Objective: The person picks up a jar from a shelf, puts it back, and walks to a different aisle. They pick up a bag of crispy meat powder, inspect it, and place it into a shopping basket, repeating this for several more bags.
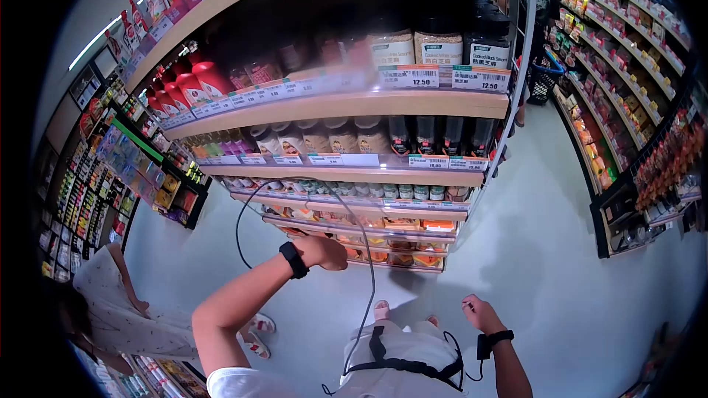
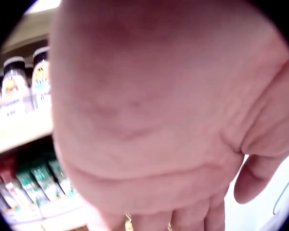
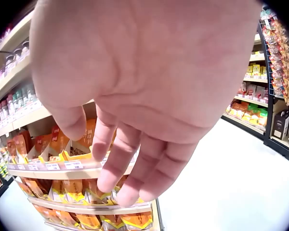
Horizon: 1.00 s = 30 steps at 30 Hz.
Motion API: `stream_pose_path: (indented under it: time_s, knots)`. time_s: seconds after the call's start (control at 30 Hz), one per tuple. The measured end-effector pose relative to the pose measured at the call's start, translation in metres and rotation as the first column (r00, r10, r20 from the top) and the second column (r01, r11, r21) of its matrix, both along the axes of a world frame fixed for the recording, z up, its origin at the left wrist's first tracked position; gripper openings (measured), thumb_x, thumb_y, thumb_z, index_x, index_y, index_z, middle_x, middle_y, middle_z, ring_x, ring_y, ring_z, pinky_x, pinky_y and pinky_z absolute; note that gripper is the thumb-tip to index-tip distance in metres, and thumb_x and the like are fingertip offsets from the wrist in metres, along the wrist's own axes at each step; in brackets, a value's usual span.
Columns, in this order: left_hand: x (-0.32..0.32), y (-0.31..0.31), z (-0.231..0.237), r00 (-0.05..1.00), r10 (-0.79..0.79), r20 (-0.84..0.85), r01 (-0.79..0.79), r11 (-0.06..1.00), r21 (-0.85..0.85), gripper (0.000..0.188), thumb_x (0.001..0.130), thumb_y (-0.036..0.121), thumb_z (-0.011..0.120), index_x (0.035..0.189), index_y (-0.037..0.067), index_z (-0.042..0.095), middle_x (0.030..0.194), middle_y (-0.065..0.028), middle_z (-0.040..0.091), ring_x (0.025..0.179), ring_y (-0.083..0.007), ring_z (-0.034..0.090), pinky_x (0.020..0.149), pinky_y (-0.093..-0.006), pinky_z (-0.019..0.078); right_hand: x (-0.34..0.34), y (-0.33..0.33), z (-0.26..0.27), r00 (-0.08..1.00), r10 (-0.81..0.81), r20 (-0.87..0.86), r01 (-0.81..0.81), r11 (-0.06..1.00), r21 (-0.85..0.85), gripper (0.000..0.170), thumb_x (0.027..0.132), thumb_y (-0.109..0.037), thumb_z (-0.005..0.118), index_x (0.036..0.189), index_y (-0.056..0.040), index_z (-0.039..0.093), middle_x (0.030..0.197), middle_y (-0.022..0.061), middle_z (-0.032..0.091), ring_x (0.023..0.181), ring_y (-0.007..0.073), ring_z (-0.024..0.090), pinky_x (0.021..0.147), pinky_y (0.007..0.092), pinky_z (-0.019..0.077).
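In front of the lower shelves, my left hand is raised with the forearm bent across. Its palm fills the left wrist view, nothing lies against it, and the fingers run off the lower edge. Down at my right side hangs my right hand. Seen from the wrist, that hand has loosely bent fingers and holds nothing. The shelf unit ahead carries jars of sesame, rows of brown-filled jars and, lower down, orange packets.
A thin black cable loops from my waist past the left hand. To the left stands a person in a light patterned garment. Another person in dark clothes is in the right aisle near a shopping basket. Stocked shelves line that aisle.
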<state>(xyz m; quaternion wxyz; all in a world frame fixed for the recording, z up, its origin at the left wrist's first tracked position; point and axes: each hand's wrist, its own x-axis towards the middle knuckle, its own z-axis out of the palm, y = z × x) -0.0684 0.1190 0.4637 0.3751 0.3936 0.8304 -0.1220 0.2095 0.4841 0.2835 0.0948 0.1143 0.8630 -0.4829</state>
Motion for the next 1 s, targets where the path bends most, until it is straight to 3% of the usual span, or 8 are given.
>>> stream_pose_path:
  time_s: [0.1, 0.2, 0.27, 0.37, 0.43, 0.53, 0.63, 1.0]
  knots:
    - [0.011, 0.030, 0.123, 0.949, 0.132, -0.288, -0.155, 0.986, -0.058, 0.033, 0.092, 0.027, 0.041, 0.098, 0.007, 0.067, 0.099, -0.0138, 0.067, 0.093, -0.0338, 0.062, 0.084, -0.0398, 0.0489, 0.031, -0.011, -0.023, 0.997, -0.036, 0.071, 0.040, 0.998, -0.047, 0.023, 0.087, -0.023, 0.055, 0.100, -0.0045, 0.060, 0.082, 0.0186, 0.068, 0.077, 0.0368, 0.065, 0.071, 0.0408, 0.0517]
    - [0.001, 0.027, 0.226, 0.956, 0.228, 0.184, -0.271, 0.928, 0.257, 0.031, 0.094, 0.019, 0.040, 0.093, 0.001, 0.066, 0.092, -0.0112, 0.068, 0.085, -0.0229, 0.066, 0.079, -0.0322, 0.0510, 0.044, -0.007, -0.047, 0.986, -0.068, 0.154, 0.073, 0.997, -0.024, 0.023, 0.087, -0.024, 0.055, 0.097, -0.0042, 0.062, 0.081, 0.0188, 0.067, 0.076, 0.0365, 0.065, 0.070, 0.0409, 0.0518]
    - [-0.021, 0.025, 0.266, 0.862, 0.202, 0.465, -0.471, 0.658, 0.588, 0.031, 0.096, 0.016, 0.039, 0.089, -0.004, 0.062, 0.082, -0.0059, 0.065, 0.078, -0.0124, 0.065, 0.074, -0.0265, 0.0514, 0.039, -0.004, -0.051, 0.985, -0.065, 0.163, 0.062, 0.998, 0.023, 0.023, 0.088, -0.024, 0.055, 0.097, -0.0042, 0.063, 0.078, 0.0184, 0.067, 0.074, 0.0367, 0.065, 0.068, 0.0415, 0.0513]
    - [-0.101, 0.041, 0.294, 0.777, 0.451, -0.440, 0.246, 0.425, 0.871, 0.030, 0.093, 0.023, 0.050, 0.104, -0.001, 0.064, 0.087, -0.0171, 0.066, 0.076, -0.0267, 0.064, 0.072, -0.0346, 0.0501, -0.011, -0.021, 0.024, 0.997, -0.021, 0.077, 0.011, 0.991, 0.135, 0.021, 0.089, -0.023, 0.054, 0.096, -0.0043, 0.062, 0.078, 0.0177, 0.066, 0.073, 0.0376, 0.064, 0.066, 0.0428, 0.0506]
    - [-0.139, 0.055, 0.311, 0.629, 0.469, -0.620, 0.387, 0.503, 0.773, 0.031, 0.090, 0.026, 0.054, 0.106, 0.002, 0.065, 0.093, -0.0195, 0.066, 0.081, -0.0296, 0.064, 0.076, -0.0361, 0.0496, -0.042, -0.032, 0.053, 0.999, 0.030, -0.030, -0.024, 0.982, 0.185, 0.019, 0.090, -0.021, 0.053, 0.095, -0.0046, 0.062, 0.077, 0.0173, 0.065, 0.072, 0.0367, 0.063, 0.065, 0.0422, 0.0500]
    - [-0.178, 0.075, 0.314, 0.647, 0.517, -0.561, -0.087, 0.780, 0.619, 0.046, 0.091, 0.025, 0.058, 0.135, 0.016, 0.049, 0.099, -0.0142, 0.067, 0.083, -0.0255, 0.064, 0.072, -0.0335, 0.0507, -0.080, -0.056, 0.107, 0.985, 0.072, -0.157, -0.050, 0.989, 0.143, 0.016, 0.090, -0.018, 0.055, 0.096, -0.0053, 0.062, 0.076, 0.0162, 0.065, 0.071, 0.0342, 0.063, 0.064, 0.0400, 0.0495]
    - [-0.219, 0.074, 0.284, 0.756, 0.479, -0.447, 0.100, 0.590, 0.801, 0.055, 0.090, 0.026, 0.061, 0.141, 0.020, 0.041, 0.111, -0.0167, 0.063, 0.087, -0.0275, 0.063, 0.074, -0.0361, 0.0519, -0.103, -0.074, 0.144, 0.956, 0.112, -0.270, -0.091, 0.992, 0.089, 0.013, 0.090, -0.015, 0.056, 0.097, -0.0061, 0.062, 0.078, 0.0148, 0.065, 0.070, 0.0317, 0.063, 0.063, 0.0379, 0.0492]
    - [-0.153, 0.044, 0.314, 0.787, 0.233, -0.571, 0.309, 0.652, 0.692, 0.057, 0.091, 0.041, 0.061, 0.135, 0.009, 0.047, 0.123, -0.0202, 0.059, 0.113, -0.0298, 0.058, 0.095, -0.0373, 0.0452, -0.202, -0.110, 0.382, 0.510, 0.404, -0.760, -0.123, 0.908, 0.400, 0.009, 0.085, -0.010, 0.060, 0.089, -0.0013, 0.061, 0.084, 0.0144, 0.064, 0.076, 0.0326, 0.061, 0.071, 0.0375, 0.0488]
